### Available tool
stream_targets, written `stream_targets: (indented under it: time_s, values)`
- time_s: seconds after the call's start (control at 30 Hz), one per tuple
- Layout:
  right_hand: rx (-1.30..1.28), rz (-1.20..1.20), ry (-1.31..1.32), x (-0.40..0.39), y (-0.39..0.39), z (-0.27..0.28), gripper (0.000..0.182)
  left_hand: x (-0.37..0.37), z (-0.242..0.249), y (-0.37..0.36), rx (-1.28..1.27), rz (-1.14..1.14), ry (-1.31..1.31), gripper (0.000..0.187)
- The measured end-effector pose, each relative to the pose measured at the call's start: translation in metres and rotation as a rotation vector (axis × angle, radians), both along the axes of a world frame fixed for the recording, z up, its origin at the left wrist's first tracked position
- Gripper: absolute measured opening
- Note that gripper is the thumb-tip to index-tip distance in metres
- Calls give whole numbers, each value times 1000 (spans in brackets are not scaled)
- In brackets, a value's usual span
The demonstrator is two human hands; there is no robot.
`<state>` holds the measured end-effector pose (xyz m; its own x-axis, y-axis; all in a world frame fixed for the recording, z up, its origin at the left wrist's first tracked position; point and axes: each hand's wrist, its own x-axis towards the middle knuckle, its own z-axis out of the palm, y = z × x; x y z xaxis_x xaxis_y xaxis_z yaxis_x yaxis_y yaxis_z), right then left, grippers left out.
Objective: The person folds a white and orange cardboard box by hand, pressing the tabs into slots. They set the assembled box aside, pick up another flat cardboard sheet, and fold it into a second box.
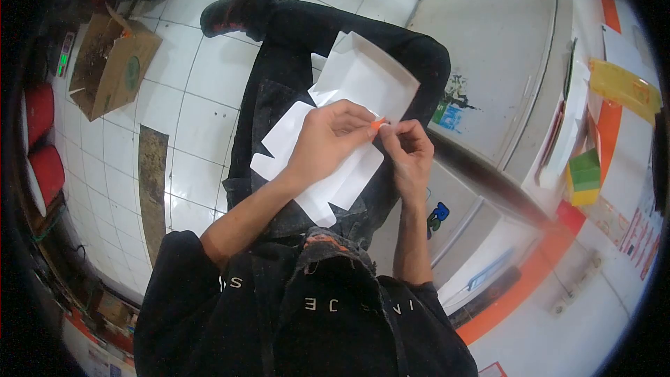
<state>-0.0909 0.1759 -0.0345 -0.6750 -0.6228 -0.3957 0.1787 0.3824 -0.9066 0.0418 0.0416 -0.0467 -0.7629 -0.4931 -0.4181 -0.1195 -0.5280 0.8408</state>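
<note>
Hands meet over lap. Left hand (328, 141) curled, fingertips pinching small orange piece (377, 124). Right hand (410, 150) fingers pressed together on same piece from other side. White paper (356, 84) lies on lap beneath both hands, desk edge (488, 174) just beside.

I have one view only, from the head camera, looking steeply down the wearer's chest onto the lap. It sits close: the left hand (328, 141) and right hand (408, 150) fill the centre. The wide fisheye lens bends the edges, taking in tiled floor (195, 98) beyond the left hand and a table (502, 49) beyond the right hand.
</note>
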Motion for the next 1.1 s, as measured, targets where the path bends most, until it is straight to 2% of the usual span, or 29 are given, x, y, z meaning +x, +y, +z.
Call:
stream_targets:
  time_s: [0.07, 0.2, 0.27, 0.3, 0.37, 0.4, 0.47, 0.53, 0.63, 0.77, 0.87, 0.93, 1.0, 1.1]
  values:
    - [-25, -66, 68, -3, 0, 0, 12, -1, -6, 0, -10, 3, -5, 25]
    - [38, -49, 120, -5, -8, 12, 12, -1, -6, -2, 16, -7, -33, 30]
    - [34, -11, 295, -7, -13, 16, 17, -1, -2, -2, 12, -20, -34, 31]
    - [34, -12, 295, -9, -15, 22, 17, -1, -1, -2, 9, -32, -38, 31]
    - [100, 317, 453, -18, -17, 36, 24, 0, -8, 1, -43, -45, 2, 33]
    - [100, 313, 450, -19, -16, 40, 24, 1, -8, 2, -95, -58, 41, 34]
    - [192, 546, 490, -22, -16, 48, 27, 4, -8, -1, -99, -103, 36, 36]
    - [213, 546, 405, -25, -16, 51, 24, 8, -2, -9, -102, -145, 21, 38]
    - [225, 643, 432, -29, -18, 44, 26, 13, 4, -19, -306, -298, -64, 38]
    - [162, 721, 436, -16, -29, 35, 25, 35, 6, -27, -476, -304, -60, 36]
    - [77, 747, 440, -7, -37, 18, 19, 51, 4, -27, -474, -266, -125, 38]
    - [30, 845, 457, -4, -40, 4, 17, 58, -1, -24, -405, -250, -168, 36]
    - [12, 858, 452, -3, -42, -7, 15, 62, -9, -23, -224, -192, -208, 34]
    - [33, 886, 438, -3, -42, -14, 16, 62, -21, -23, -235, -221, -178, 33]
